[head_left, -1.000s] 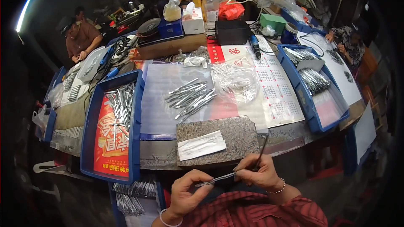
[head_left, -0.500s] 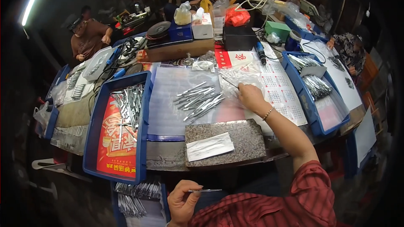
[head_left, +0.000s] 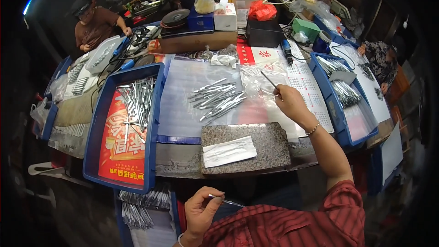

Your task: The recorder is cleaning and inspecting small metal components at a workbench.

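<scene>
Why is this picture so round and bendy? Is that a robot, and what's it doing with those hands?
No robot here! These are a person's own bare hands. A camera worn on the head looks down, and its very wide lens bends straight edges. The left hand pinches a thin shiny piece. The right hand holds a slim dark stick near a clear plastic bag. On the table are a pile of silvery sticks, a speckled slab with a white sheet on it, and a blue tray holding more silvery sticks.

A dark-striped red shirt (head_left: 292, 224) — beaded bracelet (head_left: 313, 129) on the right wrist, pale bangle (head_left: 180, 240) on the left.
</scene>
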{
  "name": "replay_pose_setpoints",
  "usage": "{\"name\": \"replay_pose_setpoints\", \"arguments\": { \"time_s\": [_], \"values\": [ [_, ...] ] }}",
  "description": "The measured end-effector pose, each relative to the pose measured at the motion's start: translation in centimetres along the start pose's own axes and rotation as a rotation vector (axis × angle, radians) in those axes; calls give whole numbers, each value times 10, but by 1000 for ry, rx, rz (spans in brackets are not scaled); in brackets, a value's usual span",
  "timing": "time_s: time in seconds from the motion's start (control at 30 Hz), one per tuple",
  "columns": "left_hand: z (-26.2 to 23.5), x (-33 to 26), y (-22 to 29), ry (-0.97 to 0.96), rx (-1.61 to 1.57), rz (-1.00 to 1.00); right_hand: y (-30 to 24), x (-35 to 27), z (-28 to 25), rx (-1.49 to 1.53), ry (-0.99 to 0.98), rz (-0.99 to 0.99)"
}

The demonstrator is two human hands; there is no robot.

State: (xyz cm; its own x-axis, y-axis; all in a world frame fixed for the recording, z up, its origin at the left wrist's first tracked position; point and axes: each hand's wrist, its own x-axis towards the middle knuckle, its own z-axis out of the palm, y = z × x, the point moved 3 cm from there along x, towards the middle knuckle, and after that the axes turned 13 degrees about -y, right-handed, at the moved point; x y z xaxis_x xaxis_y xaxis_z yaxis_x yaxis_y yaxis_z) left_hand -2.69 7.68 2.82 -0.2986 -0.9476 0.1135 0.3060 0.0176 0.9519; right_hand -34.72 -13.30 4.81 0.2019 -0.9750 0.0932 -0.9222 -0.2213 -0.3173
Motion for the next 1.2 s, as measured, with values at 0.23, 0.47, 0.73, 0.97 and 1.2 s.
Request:
{"name": "replay_pose_setpoints", "arguments": {
  "time_s": [0.23,0.47,0.73,0.97,1.2],
  "values": [
    [18,8,4,-102,24,-19,21,2,4,316,-5,45],
    [23,4,0,-97,38,-49,15,-30,-5,395,71,108],
    [29,12,-6,-144,65,-71,-38,-108,-16,834,72,150],
    [30,18,-21,-59,-224,-162,-121,-177,9,991,-277,-270],
    [21,9,-27,-15,-388,-144,-142,-173,22,898,-344,-429]
  ]
}}
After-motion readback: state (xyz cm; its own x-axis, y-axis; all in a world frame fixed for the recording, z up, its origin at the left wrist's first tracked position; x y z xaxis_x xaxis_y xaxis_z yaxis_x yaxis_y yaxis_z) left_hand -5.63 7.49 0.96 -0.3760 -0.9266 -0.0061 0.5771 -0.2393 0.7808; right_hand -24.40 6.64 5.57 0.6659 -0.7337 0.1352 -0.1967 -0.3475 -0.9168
